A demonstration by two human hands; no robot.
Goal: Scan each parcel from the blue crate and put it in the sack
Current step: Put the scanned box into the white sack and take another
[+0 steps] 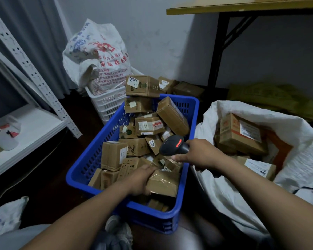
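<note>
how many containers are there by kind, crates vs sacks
Blue crate: 1
White crate: 1
Printed sack standing in the white crate: 1
Open white sack with parcels, at the right: 1
Total: 4

A further white bag edge shows at the lower left corner; too little is visible to count it.

Small parcel-sorting back room: blue crate (90,165) heaped with labelled cartons, woven sacks (296,170) on dark floor, white slotted-steel shelving (31,69), folding table (242,8), handheld barcode scanner (173,146).
</note>
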